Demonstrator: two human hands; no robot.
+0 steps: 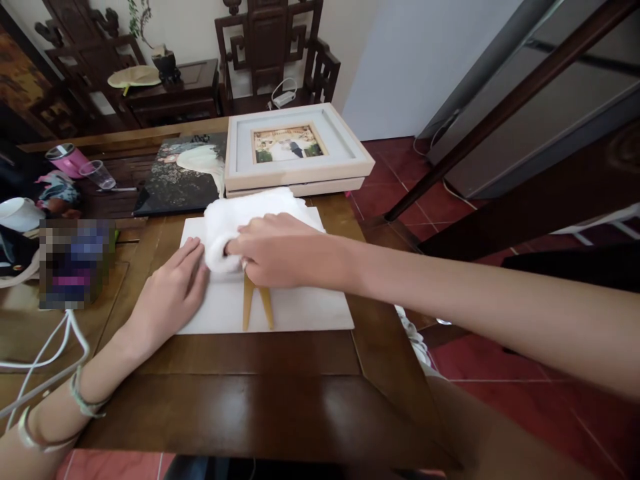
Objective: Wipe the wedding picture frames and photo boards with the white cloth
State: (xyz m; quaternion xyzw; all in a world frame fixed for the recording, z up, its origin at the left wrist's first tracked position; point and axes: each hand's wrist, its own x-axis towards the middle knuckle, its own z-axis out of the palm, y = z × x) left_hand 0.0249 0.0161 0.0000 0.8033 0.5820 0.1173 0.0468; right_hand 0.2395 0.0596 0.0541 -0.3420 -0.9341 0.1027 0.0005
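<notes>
A white board [310, 310] lies on the wooden table before me. My left hand [175, 287] rests flat on the board's left edge, fingers stretched out, the tips beside a folded white cloth [255, 203]. My right hand [275, 250], with a ring on one finger, is closed on the cloth's near, rolled edge and presses it down on the board. Below that hand, two legs of a gold, upside-down-V-shaped piece [257, 307] lie on the board; its upper part is hidden under my hand and the cloth.
Behind the cloth stand stacked pale frames [300, 177], the top one holding a picture. Beside them lies a dark picture panel [183, 173]. At left are a pink mug [70, 160], a clear plastic cup [99, 175], a white bowl [20, 213] and white cables [73, 333].
</notes>
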